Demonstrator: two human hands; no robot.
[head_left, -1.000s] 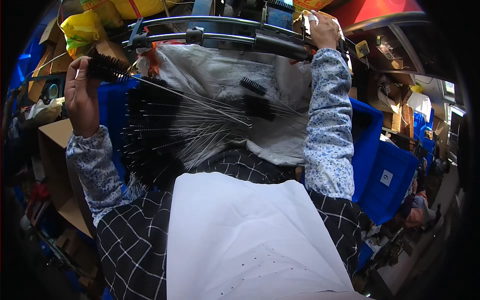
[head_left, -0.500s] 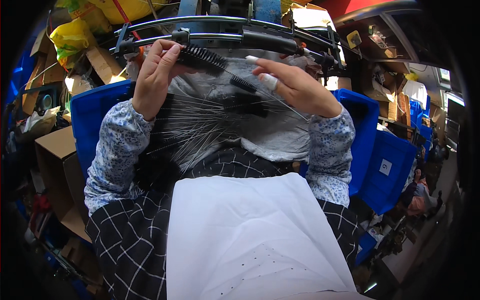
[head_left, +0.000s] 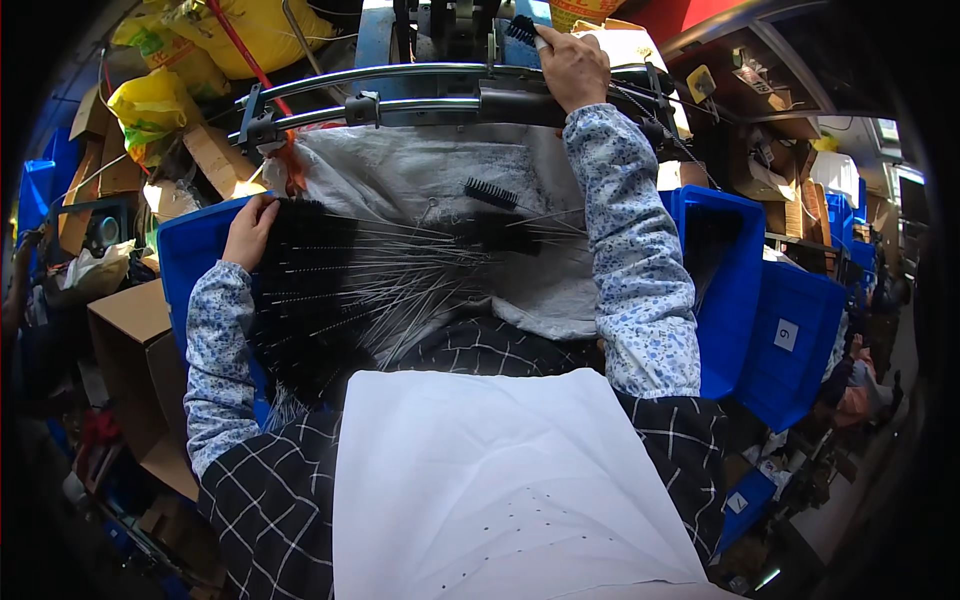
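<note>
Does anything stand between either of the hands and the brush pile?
Nothing visible parts the left hand from the brush pile; it is at the pile's upper-left edge. Metal rails cross the view between the right hand and the pile; their height is unclear.

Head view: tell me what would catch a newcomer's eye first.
Probably the heap of black brushes, its wire stems fanned to the right, with the left hand at its upper left edge. Next, the yellow bags at the upper left and the right hand by the metal rails at the top.
</note>
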